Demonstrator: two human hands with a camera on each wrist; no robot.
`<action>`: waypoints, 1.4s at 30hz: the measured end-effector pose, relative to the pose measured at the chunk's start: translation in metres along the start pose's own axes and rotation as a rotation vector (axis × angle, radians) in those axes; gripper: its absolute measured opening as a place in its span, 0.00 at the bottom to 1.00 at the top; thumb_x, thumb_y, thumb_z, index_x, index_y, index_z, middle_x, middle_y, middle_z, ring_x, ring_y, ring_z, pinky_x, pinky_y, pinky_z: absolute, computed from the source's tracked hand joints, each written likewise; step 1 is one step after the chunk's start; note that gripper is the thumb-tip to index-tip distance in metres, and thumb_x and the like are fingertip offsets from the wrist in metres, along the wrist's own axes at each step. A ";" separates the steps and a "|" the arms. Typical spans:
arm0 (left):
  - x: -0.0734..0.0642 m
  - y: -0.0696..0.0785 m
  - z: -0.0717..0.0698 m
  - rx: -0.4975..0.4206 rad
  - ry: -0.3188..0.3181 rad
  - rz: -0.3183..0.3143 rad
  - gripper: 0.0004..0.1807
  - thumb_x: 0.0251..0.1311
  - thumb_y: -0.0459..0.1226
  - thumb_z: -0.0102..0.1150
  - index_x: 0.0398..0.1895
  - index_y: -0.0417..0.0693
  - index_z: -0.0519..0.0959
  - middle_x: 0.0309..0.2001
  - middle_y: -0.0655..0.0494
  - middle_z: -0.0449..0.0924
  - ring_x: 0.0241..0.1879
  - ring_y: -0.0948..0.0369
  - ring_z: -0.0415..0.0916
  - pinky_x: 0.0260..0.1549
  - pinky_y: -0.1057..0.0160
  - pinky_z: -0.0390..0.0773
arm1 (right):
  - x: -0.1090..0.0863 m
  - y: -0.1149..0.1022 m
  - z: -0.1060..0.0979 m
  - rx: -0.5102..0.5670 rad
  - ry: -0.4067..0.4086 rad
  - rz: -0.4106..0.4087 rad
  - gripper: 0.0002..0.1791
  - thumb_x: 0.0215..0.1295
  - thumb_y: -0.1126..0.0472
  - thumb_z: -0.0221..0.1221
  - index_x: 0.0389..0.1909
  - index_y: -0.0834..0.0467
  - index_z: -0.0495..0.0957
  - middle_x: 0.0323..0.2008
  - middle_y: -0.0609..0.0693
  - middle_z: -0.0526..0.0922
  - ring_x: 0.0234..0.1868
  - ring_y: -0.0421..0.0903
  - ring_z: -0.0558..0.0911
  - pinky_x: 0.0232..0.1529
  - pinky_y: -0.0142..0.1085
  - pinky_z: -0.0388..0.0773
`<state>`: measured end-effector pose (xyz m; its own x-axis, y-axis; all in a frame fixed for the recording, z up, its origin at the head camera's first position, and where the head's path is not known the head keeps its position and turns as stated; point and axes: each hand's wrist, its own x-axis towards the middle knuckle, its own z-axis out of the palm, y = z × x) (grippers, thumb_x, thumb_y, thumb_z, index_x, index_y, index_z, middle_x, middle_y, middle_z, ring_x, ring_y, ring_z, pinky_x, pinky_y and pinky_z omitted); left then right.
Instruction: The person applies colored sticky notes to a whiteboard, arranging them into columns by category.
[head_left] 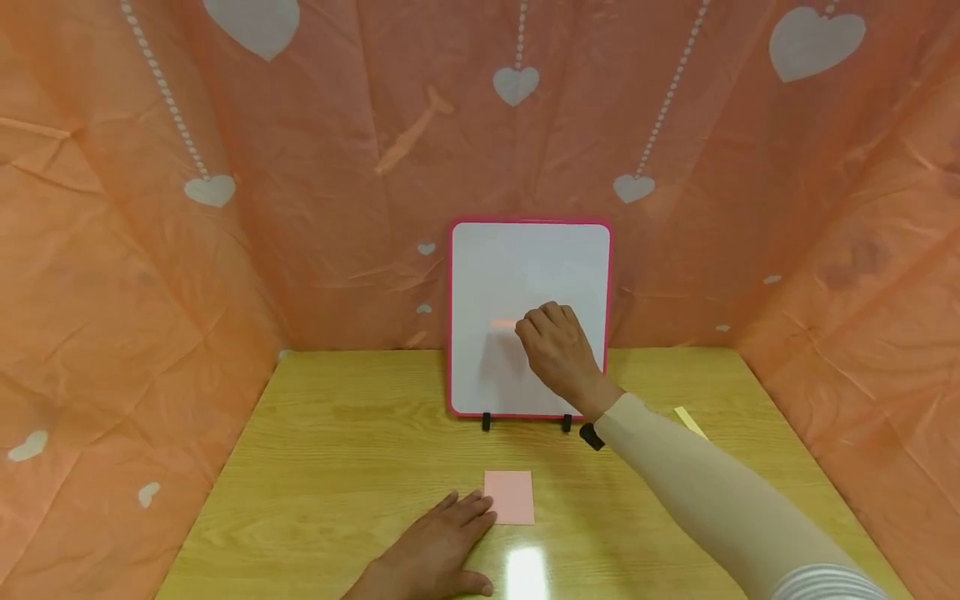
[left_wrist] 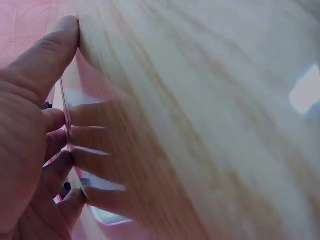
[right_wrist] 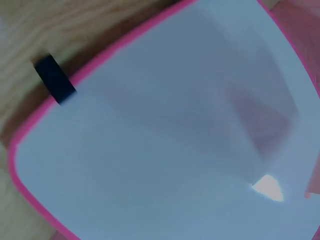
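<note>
A whiteboard (head_left: 480, 375) with a pink frame stands upright at the back of the table. In front of it, my right hand (head_left: 558, 346) has its fingers curled and pinches a pink sticky note (head_left: 502, 323), whose left part shows over the board's middle. A pink edge of that note (right_wrist: 314, 180) shows at the right of the right wrist view, where the hand itself is out of sight. Flat on the table lies a pad of pink sticky notes (head_left: 512, 498). My left hand (head_left: 438, 546) rests on the table with fingers extended, fingertips at the pad's left edge.
Black feet (head_left: 567, 423) hold the board's lower edge. A yellow strip (head_left: 690, 422) lies on the table, partly hidden by my right forearm. A small black piece (head_left: 592, 436) shows below the right wrist. Orange cloth with white hearts (head_left: 514, 86) hangs around the table.
</note>
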<state>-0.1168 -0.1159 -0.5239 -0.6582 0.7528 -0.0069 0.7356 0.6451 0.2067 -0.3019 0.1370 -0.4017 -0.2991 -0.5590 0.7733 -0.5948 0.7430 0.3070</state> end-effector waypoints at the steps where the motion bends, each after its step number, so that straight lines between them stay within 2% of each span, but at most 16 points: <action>1: 0.000 0.000 0.000 -0.001 0.000 -0.002 0.48 0.64 0.70 0.57 0.75 0.46 0.73 0.77 0.49 0.70 0.78 0.53 0.66 0.76 0.48 0.69 | 0.003 0.001 0.002 -0.001 0.015 -0.010 0.12 0.76 0.67 0.60 0.29 0.62 0.76 0.31 0.55 0.81 0.38 0.55 0.78 0.34 0.42 0.72; 9: -0.001 -0.001 0.002 0.015 0.005 0.012 0.48 0.64 0.70 0.58 0.76 0.47 0.72 0.77 0.50 0.70 0.78 0.54 0.66 0.75 0.48 0.70 | 0.022 0.011 0.018 -0.045 0.137 -0.097 0.14 0.67 0.74 0.65 0.24 0.62 0.73 0.29 0.55 0.80 0.35 0.55 0.79 0.34 0.43 0.78; 16: -0.002 -0.002 0.004 0.032 0.014 0.021 0.47 0.64 0.68 0.60 0.76 0.47 0.72 0.77 0.51 0.70 0.77 0.54 0.67 0.75 0.49 0.71 | 0.030 0.015 0.026 -0.099 0.153 -0.119 0.15 0.72 0.73 0.58 0.23 0.61 0.72 0.30 0.54 0.80 0.37 0.53 0.80 0.38 0.42 0.80; 26: -0.002 -0.004 0.005 -0.008 0.015 0.017 0.48 0.65 0.70 0.56 0.77 0.47 0.70 0.78 0.50 0.69 0.78 0.53 0.65 0.75 0.48 0.70 | 0.042 0.019 0.038 -0.093 0.192 -0.141 0.14 0.71 0.72 0.62 0.24 0.61 0.74 0.31 0.54 0.81 0.37 0.53 0.80 0.40 0.42 0.82; 33: -0.002 -0.005 0.006 -0.020 0.010 0.005 0.48 0.66 0.70 0.55 0.78 0.48 0.69 0.79 0.52 0.67 0.80 0.54 0.63 0.77 0.48 0.67 | 0.049 0.023 0.044 -0.085 0.270 -0.157 0.15 0.56 0.74 0.73 0.25 0.63 0.75 0.30 0.55 0.81 0.36 0.54 0.80 0.37 0.43 0.83; 42: -0.004 -0.005 0.004 -0.022 0.013 0.002 0.47 0.66 0.69 0.55 0.78 0.47 0.69 0.78 0.51 0.67 0.79 0.54 0.63 0.77 0.49 0.67 | 0.052 0.024 0.048 -0.070 0.266 -0.166 0.15 0.58 0.74 0.73 0.26 0.63 0.74 0.31 0.56 0.80 0.36 0.55 0.80 0.38 0.45 0.84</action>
<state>-0.1172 -0.1209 -0.5292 -0.6588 0.7523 0.0060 0.7333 0.6404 0.2284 -0.3678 0.1078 -0.3805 0.0085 -0.5656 0.8246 -0.5632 0.6787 0.4714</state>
